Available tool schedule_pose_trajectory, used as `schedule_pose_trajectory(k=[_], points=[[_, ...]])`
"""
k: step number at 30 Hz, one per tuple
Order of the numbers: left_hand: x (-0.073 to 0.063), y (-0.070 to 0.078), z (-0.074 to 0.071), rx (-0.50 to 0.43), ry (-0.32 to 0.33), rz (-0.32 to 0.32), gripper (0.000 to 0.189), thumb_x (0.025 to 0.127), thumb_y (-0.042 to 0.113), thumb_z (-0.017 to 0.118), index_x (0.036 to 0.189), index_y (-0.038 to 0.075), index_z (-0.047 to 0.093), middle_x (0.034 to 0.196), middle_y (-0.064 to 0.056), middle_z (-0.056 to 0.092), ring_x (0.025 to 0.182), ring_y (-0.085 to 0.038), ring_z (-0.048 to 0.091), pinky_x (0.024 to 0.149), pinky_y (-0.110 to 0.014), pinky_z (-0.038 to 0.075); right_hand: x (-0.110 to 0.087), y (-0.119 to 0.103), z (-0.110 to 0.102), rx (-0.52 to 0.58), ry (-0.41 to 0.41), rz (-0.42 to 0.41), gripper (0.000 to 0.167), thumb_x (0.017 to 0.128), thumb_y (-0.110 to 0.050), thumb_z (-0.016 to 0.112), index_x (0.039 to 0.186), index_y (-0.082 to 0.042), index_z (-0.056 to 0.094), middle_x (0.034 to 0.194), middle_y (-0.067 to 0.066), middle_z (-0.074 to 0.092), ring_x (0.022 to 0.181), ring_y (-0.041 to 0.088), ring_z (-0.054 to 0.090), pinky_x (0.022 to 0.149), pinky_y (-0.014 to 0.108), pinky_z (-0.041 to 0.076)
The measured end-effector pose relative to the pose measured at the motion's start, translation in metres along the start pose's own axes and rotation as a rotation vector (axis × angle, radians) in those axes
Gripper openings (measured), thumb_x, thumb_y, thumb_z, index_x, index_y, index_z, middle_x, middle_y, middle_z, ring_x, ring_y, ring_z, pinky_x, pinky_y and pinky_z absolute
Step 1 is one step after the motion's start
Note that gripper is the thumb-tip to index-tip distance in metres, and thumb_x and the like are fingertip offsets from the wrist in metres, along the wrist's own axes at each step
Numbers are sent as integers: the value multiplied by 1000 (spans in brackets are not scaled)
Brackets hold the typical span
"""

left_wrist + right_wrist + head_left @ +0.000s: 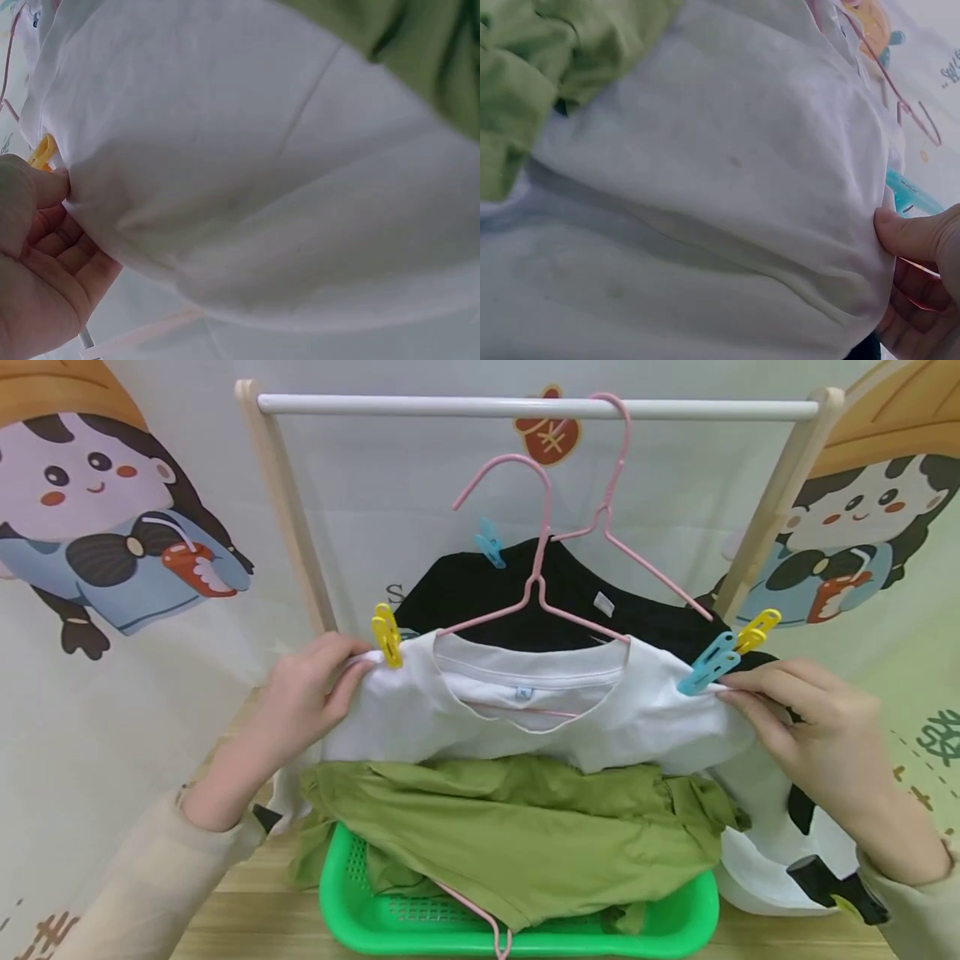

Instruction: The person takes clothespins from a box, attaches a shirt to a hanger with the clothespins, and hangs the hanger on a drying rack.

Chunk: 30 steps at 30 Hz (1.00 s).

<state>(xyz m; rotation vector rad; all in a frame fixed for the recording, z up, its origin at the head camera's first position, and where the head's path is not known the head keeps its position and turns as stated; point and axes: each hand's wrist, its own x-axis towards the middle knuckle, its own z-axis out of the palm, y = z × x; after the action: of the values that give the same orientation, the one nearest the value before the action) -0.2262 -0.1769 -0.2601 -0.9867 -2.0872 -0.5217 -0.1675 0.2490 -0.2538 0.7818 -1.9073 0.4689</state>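
Note:
A white T-shirt (540, 743) is spread across a pink hanger (534, 578), whose hook stands free of the rail. My left hand (303, 693) pinches the shirt's left shoulder beside a yellow clothespin (387, 637). At the other shoulder my right hand (813, 718) pinches the fabric just outside a blue clothespin (708, 664). In the left wrist view, thumb and fingers (52, 187) grip the sleeve's edge. The right wrist view has the thumb (907, 234) pressed on the white cloth. Behind hangs a black garment (480, 585) on a second pink hanger (618, 468).
A white rail (450, 406) on wooden posts crosses the back. Olive-green clothing (525, 835) lies over a green basket (517, 943), with another hanger (480, 906) poking out at the front. Another blue clothespin (491, 543) and a yellow one (759, 631) are near the black garment.

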Motion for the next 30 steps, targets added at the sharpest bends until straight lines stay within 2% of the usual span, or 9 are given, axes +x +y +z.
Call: schedule_pose_trajectory(k=[5, 8, 11, 13, 16, 17, 20, 23, 30], points=[[22, -6, -2, 7, 79, -18, 9, 83, -5, 66, 91, -8, 63, 82, -18, 62, 71, -26, 57, 63, -37, 48, 8, -2, 2, -5, 94, 58, 50, 94, -41, 55, 75, 4, 69, 69, 15, 64, 64, 14, 52, 70, 5, 34], [33, -9, -1, 9, 109, -30, 9, 84, -4, 65, 91, -9, 63, 83, -20, 62, 73, -29, 58, 66, -38, 47, 12, -2, 3, 8, 144, 83, 30, 88, -22, 67, 75, 5, 69, 71, 17, 65, 68, 15, 53, 75, 4, 35], [43, -12, 1, 10, 125, -41, 10, 85, -2, 64, 92, -10, 63, 85, -21, 63, 77, -31, 58, 71, -40, 47, 16, 0, 3, -8, 178, 105, 7, 77, 0, 73, 76, 6, 69, 70, 18, 65, 66, 20, 52, 76, 4, 35], [50, -14, 3, 9, 135, -50, 11, 87, -1, 63, 93, -10, 63, 87, -22, 64, 79, -32, 58, 73, -42, 47, 19, 0, 3, -36, 195, 113, 7, 71, 9, 74, 76, 7, 70, 68, 18, 64, 61, 25, 50, 73, 3, 32], [59, -17, 8, 7, 152, -77, 12, 88, 1, 62, 94, -10, 64, 88, -22, 64, 81, -33, 59, 74, -43, 47, 22, 1, 1, -86, 207, 114, 11, 68, 11, 75, 77, 7, 71, 64, 18, 62, 55, 29, 46, 70, 3, 28], [62, -17, 10, 2, 160, -85, 13, 88, 1, 62, 94, -10, 64, 88, -22, 64, 81, -34, 59, 74, -43, 47, 23, 2, 0, -104, 208, 110, 6, 73, 4, 75, 76, 7, 71, 63, 18, 61, 53, 29, 46, 66, 5, 28], [68, -19, 16, -5, 184, -110, 13, 88, 1, 61, 94, -9, 65, 88, -22, 65, 82, -35, 59, 74, -45, 47, 24, 3, -2, -145, 206, 94, 28, 87, -19, 68, 76, 6, 71, 60, 17, 59, 49, 30, 45, 59, 13, 30], [74, -20, 20, -17, 197, -131, 13, 87, 0, 60, 94, -10, 65, 88, -22, 65, 82, -36, 59, 75, -46, 47, 25, 4, -3, -170, 199, 84, 46, 93, -35, 58, 75, 5, 71, 58, 17, 57, 47, 29, 44, 53, 24, 31], [84, -20, 27, -37, 189, -210, 14, 88, -1, 59, 96, -11, 64, 94, -24, 64, 89, -37, 58, 82, -47, 45, 29, 4, -8, -205, 177, 104, 8, 79, -1, 70, 77, 6, 72, 57, 17, 53, 46, 28, 42, 51, 26, 31]])
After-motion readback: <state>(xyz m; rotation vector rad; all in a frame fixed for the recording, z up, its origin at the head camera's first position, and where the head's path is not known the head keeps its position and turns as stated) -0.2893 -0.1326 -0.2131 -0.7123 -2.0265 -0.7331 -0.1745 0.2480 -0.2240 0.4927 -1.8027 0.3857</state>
